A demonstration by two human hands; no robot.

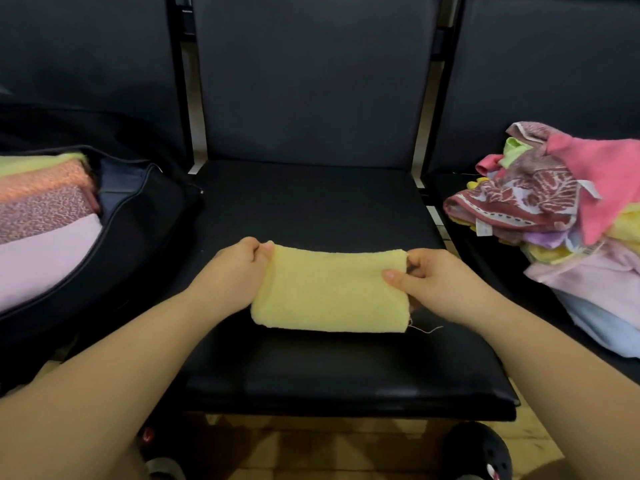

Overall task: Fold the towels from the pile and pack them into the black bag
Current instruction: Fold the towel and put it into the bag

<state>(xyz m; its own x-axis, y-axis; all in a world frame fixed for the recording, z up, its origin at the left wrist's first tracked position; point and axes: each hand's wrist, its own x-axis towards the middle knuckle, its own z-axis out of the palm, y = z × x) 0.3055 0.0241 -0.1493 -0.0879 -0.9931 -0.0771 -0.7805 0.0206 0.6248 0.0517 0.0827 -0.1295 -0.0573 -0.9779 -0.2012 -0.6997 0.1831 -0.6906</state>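
Observation:
A pale yellow towel (329, 292), folded into a small rectangle, hangs just above the middle black seat (311, 202). My left hand (235, 271) pinches its upper left corner. My right hand (429, 282) grips its right edge, thumb on top. A loose thread trails from the lower right corner. The open black bag (138, 230) lies on the left seat with folded towels (45, 216) stacked inside: green, orange, speckled pink and plain pink. The pile of unfolded towels (561, 216) sits on the right seat.
Three black padded chairs stand side by side with tall backrests (311, 81). The front edge of the middle seat (346, 407) is close to me. My shoes (481, 452) show on the tan floor below.

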